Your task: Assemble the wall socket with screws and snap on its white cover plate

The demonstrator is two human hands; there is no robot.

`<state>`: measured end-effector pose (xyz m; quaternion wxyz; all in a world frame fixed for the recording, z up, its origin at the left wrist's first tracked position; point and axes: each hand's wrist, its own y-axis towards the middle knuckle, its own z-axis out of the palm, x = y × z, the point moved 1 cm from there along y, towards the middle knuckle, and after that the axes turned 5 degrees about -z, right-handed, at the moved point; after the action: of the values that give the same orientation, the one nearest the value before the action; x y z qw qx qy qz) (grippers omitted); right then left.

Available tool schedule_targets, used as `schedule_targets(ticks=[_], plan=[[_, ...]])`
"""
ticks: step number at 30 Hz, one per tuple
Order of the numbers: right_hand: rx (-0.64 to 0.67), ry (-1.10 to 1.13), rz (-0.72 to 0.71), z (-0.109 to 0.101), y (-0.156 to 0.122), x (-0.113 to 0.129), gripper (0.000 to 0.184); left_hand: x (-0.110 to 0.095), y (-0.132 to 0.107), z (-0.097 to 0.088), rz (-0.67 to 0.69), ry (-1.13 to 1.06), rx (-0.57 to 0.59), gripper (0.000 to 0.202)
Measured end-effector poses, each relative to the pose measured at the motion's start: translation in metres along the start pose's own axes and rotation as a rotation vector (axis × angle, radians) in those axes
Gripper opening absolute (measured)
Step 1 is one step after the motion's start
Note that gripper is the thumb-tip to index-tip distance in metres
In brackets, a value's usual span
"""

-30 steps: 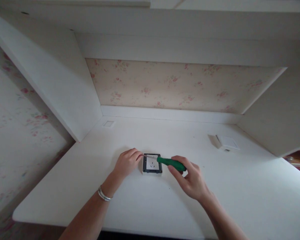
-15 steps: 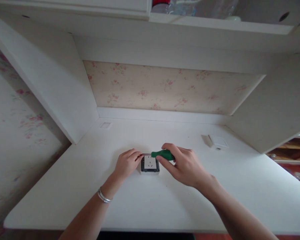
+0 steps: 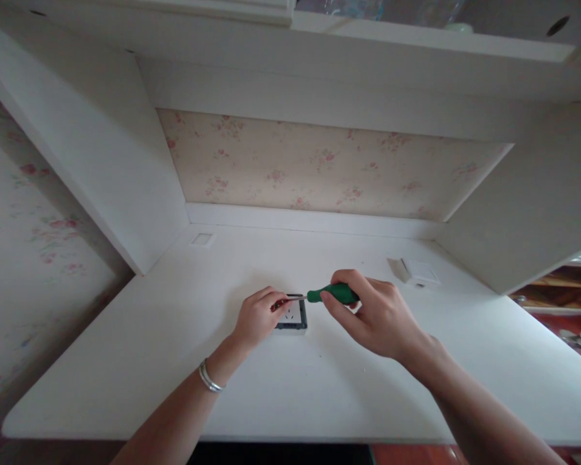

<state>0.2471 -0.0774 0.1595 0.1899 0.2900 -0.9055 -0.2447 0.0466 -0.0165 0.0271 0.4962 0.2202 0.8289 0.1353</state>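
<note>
A screwdriver (image 3: 333,294) with a green handle lies level, its thin metal shaft pointing left. My right hand (image 3: 377,313) is closed round the handle. At the shaft's far end the fingers of my left hand (image 3: 259,315) are pinched together; a small dark reddish bit shows between them, too small to name. Beneath the shaft, a white socket box (image 3: 295,318) with a dark frame and a slotted face rests on the white desk (image 3: 290,394). My left fingers cover the box's left part.
To the right on the desk sits a white box-like fitting (image 3: 419,271). A flat white square plate (image 3: 202,239) is at the back left. White panels (image 3: 87,142) flank the desk, and a shelf (image 3: 430,35) holding clear plastic items hangs overhead.
My right hand has moved right with the screwdriver. The left hand has shifted right too, staying at the shaft's end and now covering more of the socket box.
</note>
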Motion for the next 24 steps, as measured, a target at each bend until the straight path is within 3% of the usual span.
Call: schedule_targets(ticks=[12, 17, 21, 24], plan=[[0.036, -0.075, 0.02, -0.018, -0.004, -0.009, 0.017, -0.007, 0.002, 0.016, 0.027, 0.131, 0.057, 0.018], [0.037, -0.111, 0.028, -0.021, -0.005, -0.013, 0.019, -0.003, 0.002, 0.002, -0.003, 0.153, 0.104, 0.039], [0.034, -0.123, 0.034, -0.022, -0.004, -0.015, 0.02, 0.011, 0.002, -0.014, -0.056, 0.139, 0.17, 0.063], [0.043, -0.122, 0.037, -0.021, -0.002, -0.015, 0.021, 0.02, 0.001, -0.02, -0.083, 0.163, 0.224, 0.07]])
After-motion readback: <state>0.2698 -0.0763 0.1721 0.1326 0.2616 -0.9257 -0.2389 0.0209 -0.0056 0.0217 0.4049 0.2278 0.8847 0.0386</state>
